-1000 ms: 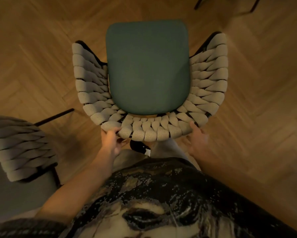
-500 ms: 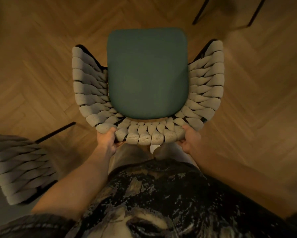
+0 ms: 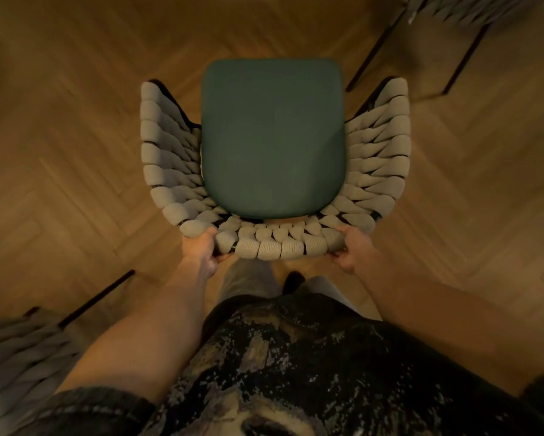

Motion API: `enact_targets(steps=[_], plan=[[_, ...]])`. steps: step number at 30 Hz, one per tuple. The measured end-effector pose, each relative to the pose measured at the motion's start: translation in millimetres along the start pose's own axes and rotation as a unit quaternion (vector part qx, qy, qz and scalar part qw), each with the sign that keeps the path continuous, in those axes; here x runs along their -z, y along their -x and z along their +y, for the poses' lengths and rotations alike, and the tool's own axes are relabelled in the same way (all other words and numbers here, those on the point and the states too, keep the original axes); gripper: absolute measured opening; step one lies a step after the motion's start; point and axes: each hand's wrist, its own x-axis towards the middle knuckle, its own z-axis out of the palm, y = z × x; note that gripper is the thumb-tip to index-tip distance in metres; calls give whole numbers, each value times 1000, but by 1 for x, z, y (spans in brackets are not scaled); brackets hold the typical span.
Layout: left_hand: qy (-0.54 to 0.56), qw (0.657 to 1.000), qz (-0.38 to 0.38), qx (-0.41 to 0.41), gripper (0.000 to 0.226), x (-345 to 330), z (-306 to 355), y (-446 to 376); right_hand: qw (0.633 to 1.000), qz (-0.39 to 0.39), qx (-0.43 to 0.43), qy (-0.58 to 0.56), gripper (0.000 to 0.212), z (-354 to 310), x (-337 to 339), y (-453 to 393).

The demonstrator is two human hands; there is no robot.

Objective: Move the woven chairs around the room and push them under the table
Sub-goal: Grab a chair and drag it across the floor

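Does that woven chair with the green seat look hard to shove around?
Probably not. The woven chair has thin dark legs, so it is likely light. Both hands, left hand and right hand, grip its backrest; pushing high there might tip it.

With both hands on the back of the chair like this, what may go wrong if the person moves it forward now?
1. Another chair stands ahead on the right, its dark legs near the held chair; a straight push may knock them together.
2. A third chair is close beside the left arm and may catch it.
3. The left hand and right hand grip only the woven rim, which may slip.
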Motion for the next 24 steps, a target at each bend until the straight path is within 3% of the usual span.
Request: enact_targets(steps=[16,19,24], plan=[[-20,1000,-21,-12,40,-154,191,-37,1000,-8,-12,-1,24,-198,-125,-24],[-18,1000,-18,-10,38,-189,224,-39,1000,-10,-5,-3,35,-241,-146,-33],[-10,1000,-13,-4,56,-241,271,-52,1000,-24,-6,19,42,-309,-179,-48]])
